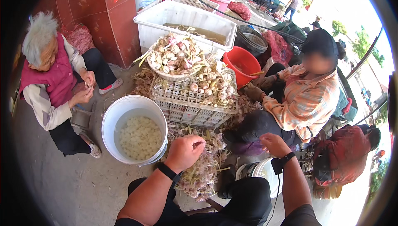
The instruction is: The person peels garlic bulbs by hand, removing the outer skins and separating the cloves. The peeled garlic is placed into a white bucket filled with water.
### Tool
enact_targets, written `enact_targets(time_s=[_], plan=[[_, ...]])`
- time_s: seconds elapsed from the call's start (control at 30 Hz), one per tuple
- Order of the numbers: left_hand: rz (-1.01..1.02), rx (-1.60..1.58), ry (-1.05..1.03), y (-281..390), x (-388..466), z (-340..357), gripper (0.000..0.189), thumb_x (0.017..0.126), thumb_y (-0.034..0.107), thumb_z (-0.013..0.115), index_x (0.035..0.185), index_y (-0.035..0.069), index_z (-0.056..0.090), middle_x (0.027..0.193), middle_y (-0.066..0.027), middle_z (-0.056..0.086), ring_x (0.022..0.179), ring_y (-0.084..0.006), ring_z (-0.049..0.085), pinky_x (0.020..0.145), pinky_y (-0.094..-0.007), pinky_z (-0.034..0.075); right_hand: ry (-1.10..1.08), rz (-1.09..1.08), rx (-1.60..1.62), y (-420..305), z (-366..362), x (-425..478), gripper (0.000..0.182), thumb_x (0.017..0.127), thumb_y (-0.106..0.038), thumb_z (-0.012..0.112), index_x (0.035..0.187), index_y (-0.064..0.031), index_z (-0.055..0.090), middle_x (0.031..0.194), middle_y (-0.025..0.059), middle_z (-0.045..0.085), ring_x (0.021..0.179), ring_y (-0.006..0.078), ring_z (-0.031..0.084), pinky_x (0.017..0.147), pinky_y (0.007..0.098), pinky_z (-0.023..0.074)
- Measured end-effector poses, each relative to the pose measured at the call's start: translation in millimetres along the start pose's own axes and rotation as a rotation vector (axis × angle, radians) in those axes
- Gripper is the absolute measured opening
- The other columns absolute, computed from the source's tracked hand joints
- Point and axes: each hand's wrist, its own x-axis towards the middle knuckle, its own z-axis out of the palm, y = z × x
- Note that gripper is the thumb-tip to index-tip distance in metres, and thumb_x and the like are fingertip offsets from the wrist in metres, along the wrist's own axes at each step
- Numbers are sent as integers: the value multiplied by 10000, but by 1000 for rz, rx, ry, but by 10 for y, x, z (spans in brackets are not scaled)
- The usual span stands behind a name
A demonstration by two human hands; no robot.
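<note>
My left hand (186, 152) is over the heap of garlic skins and stalks (202, 171), thumb and fingertips close together. Whether something small sits between them is hard to see. Out to the right, my right hand (275, 145) hovers above a white bucket (268, 171), its fingers bent and partly hidden. To the left of my left hand stands a large white bucket (107, 123) with peeled garlic cloves (140, 139) under water. Ahead, garlic bulbs (219, 81) lie on an upturned plastic crate (189, 111), beside a heaped basket of garlic (174, 55).
A person in a maroon vest (51, 67) sits at left, hands together. On the right, a person in a plaid shirt (307, 92) works with gloved hands near a red bucket (241, 63). Behind the crate is a white tub (183, 17) holding murky water. A cable hangs from my right wrist.
</note>
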Motion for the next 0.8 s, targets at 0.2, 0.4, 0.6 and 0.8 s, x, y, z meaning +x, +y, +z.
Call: enact_targets(time_s=[0.2,0.4,0.6,0.8], plan=[[-59,2,-39,91,28,-54,106,885,134,687,921,43,728,833,-140,707,759,-337,692,676,-407,540,-204,-215,2,-1380,-512,766,283,1006,-229,614,1191,-20,662,963,56,719,778,135,690,670,281,557],[-70,48,-45,30,16,-137,110,889,148,694,942,57,724,874,-142,707,779,-344,689,681,-413,545,-5,-191,70,-1611,-489,1788,289,1003,-226,580,1172,-4,655,964,69,718,813,158,712,667,312,586],[-12,-12,-44,67,9,-54,119,896,149,712,951,46,736,834,-118,696,660,-274,657,604,-358,514,52,-160,-314,374,150,3017,470,886,-112,577,1343,-4,566,1226,224,673,1110,379,665,927,410,547],[-74,64,-50,-2,-52,-134,104,889,162,735,938,71,745,841,-106,703,716,-295,693,640,-350,549,312,-191,-229,389,742,3479,574,915,-108,592,1469,-22,467,1389,265,584,1295,414,552,1081,469,448]])
